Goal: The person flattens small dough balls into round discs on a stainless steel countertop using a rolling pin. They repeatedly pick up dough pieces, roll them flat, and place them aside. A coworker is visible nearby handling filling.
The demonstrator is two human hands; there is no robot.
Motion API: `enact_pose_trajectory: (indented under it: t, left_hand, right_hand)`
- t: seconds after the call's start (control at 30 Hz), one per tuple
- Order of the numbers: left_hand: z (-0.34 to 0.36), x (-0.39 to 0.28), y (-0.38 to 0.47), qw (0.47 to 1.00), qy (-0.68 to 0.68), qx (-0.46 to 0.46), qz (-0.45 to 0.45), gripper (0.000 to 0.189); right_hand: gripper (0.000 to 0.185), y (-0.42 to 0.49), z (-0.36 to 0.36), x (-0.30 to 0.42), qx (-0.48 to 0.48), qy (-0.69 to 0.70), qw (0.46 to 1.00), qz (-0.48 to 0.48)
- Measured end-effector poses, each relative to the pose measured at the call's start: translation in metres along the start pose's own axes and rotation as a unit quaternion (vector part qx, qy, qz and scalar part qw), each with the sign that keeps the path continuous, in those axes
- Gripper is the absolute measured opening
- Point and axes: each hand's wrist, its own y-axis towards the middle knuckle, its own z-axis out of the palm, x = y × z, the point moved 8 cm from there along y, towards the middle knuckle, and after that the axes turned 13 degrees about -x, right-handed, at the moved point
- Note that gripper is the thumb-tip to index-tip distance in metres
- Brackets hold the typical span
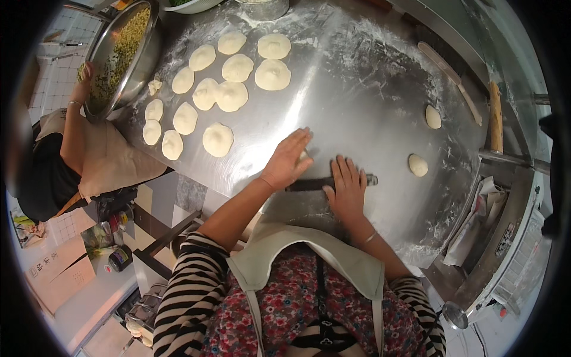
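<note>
My left hand [287,159] is low over the steel table, its thumb and fingers around a small piece of dough [304,155] that is mostly hidden. Across a dark rolling pin [308,184] lies my right hand [347,185], palm on it and fingers stretched past it. The pin's right end sticks out beyond that hand. Left of my hands, several flattened dough rounds [218,139] are spread over the tabletop, some touching each other. Two small dough balls, an upper one [432,117] and a lower one [418,165], sit apart at the right.
A person's hand [84,73] is at the rim of a large steel bowl [149,58] of chopped filling at upper left. A metal container [265,10] stands at the far edge. A long flat tool [439,62] and a wooden handle [496,118] lie along the right side. Flour dusts the steel table [357,102].
</note>
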Motion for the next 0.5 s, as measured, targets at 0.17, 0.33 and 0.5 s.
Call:
enact_pose_trajectory:
  t: [0.17,0.33,0.5]
  left_hand:
    - [-0.028,0.019,0.012,0.993,-0.086,-0.018,-0.077,0.032]
    - [-0.009,0.048,0.017,0.956,-0.165,0.099,-0.221,0.026]
    - [-0.02,0.058,-0.003,0.959,-0.096,0.073,-0.257,0.026]
  right_hand:
    - [0.07,0.098,0.015,0.009,-0.092,0.008,0.995,-0.033]
    - [0.062,0.137,0.032,0.012,-0.126,-0.005,0.992,-0.027]
    - [0.067,0.057,0.017,0.008,-0.044,-0.008,0.998,-0.044]
